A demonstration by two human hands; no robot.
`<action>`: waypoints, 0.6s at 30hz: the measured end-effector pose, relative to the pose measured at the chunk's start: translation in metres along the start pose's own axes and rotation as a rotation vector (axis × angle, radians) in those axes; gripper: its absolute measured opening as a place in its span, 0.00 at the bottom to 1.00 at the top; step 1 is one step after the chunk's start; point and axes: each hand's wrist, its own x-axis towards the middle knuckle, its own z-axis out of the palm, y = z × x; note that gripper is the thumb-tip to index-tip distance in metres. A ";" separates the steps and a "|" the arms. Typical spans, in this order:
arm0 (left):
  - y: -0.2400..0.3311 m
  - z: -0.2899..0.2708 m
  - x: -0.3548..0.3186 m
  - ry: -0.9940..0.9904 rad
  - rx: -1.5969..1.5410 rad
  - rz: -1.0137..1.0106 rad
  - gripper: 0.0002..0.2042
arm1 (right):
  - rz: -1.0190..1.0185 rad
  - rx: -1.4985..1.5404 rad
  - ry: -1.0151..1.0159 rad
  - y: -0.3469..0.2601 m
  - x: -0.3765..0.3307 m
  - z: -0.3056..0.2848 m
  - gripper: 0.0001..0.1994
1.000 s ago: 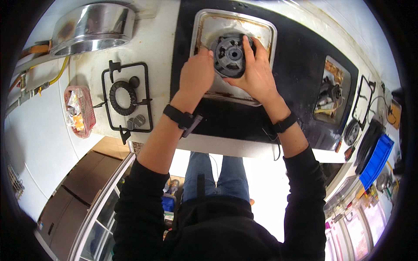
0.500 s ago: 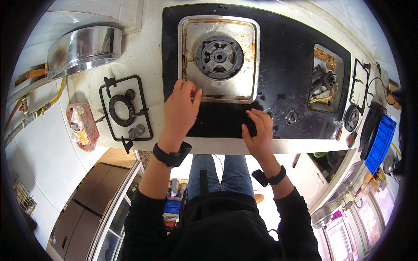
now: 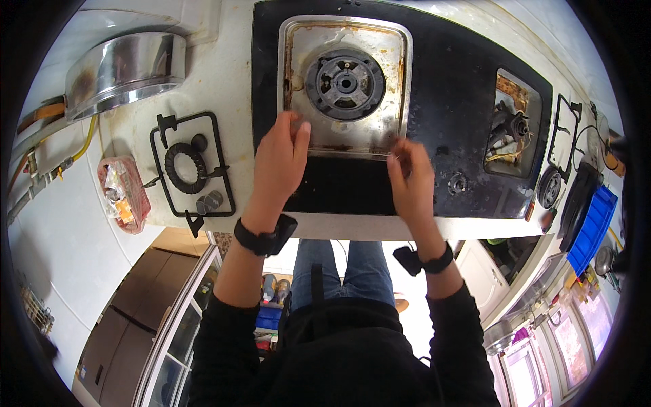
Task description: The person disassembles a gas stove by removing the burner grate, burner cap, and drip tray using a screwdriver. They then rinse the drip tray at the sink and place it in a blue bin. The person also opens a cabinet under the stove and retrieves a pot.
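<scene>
Leftmost, a black pan support (image 3: 166, 123) lies on the desk (image 3: 234, 102). The left hand (image 3: 278, 163), fingers curled, is at the left side of the metal tray (image 3: 395, 102); the burner (image 3: 346, 83) sits mid-tray. The right hand (image 3: 415, 180) blurs by the near right corner. Whether either grip is clamped on the tray, I can't tell.

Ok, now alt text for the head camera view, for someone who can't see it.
A person's left hand and right hand are at the near corners of a stained metal tray with a round grey burner in its middle, on a black stove. Left of the stove, a black pan stand lies on the counter, with a shiny pot beyond it.
</scene>
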 end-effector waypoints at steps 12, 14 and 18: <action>0.001 0.012 0.079 -0.070 0.345 0.016 0.19 | 0.139 -0.304 -0.022 -0.025 0.128 0.030 0.25; 0.000 0.013 0.080 -0.097 0.349 0.021 0.20 | 0.087 -0.423 0.054 -0.028 0.130 0.034 0.26; -0.001 0.018 0.078 -0.067 0.265 0.011 0.19 | 0.114 -0.552 0.086 -0.028 0.134 0.043 0.28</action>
